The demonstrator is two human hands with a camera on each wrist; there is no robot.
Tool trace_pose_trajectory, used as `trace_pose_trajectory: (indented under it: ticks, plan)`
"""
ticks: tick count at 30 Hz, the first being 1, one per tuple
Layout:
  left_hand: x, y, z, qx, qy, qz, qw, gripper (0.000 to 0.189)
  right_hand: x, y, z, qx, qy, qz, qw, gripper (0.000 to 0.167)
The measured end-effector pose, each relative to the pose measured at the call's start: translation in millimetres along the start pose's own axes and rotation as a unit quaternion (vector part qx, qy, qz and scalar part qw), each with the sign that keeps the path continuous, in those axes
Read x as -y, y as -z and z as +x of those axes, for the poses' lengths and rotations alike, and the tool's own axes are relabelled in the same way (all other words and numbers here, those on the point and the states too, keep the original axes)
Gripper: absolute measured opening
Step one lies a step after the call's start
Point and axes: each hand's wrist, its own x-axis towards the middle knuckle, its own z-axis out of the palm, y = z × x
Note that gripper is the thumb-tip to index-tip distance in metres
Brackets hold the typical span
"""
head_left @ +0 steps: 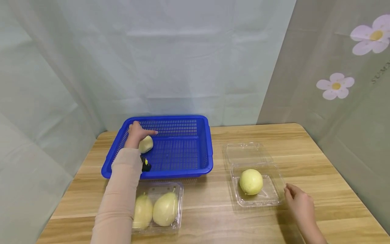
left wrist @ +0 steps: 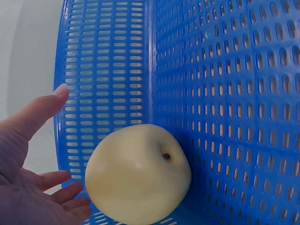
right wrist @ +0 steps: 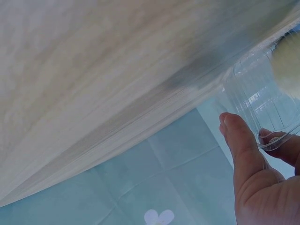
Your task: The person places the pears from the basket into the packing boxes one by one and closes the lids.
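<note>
My left hand [head_left: 137,133] reaches into the blue basket [head_left: 210,159] at its left end. In the left wrist view its thumb and fingers [left wrist: 70,192] are spread beside a pale yellow pear [left wrist: 136,178], which lies against the basket wall with its dark eye showing. My right hand [head_left: 301,203] pinches the right rim of an open clear plastic box [head_left: 239,200], the rim lying between thumb and finger in the right wrist view. One yellow-green pear [head_left: 251,182] sits in the left part of that box, whose lid [head_left: 245,152] lies folded back.
In front of the basket stands another clear plastic box [head_left: 179,203] with two pears [head_left: 165,209] visible, partly behind my left sleeve [head_left: 117,196]. All stand on a wooden table [head_left: 207,217], with a curtain [head_left: 182,67] close behind.
</note>
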Motion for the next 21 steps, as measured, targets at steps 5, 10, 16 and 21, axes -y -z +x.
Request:
trace_pose_trajectory:
  ticks: [5,10,16,21]
  plan:
    - [0.6,0.5,0.8,0.049,0.023,0.028,0.9981,0.111,0.2,-0.2,-1.1,-0.009,0.008,0.002,0.9999,0.023]
    - [-0.1,0.7,-0.7,0.087,0.05,0.051,0.9937,0.114,0.2,-0.8,-0.9,-0.01,0.006,0.005,0.9999,0.022]
    - [0.4,0.9,-2.5,0.102,0.041,0.088,0.99,0.112,-0.2,-0.4,-1.2,-0.002,-0.001,0.005,1.0,0.023]
    - [0.1,1.5,-5.9,0.115,0.042,0.12,0.9852,0.109,0.0,0.4,-0.9,-0.002,0.006,0.007,1.0,0.022]
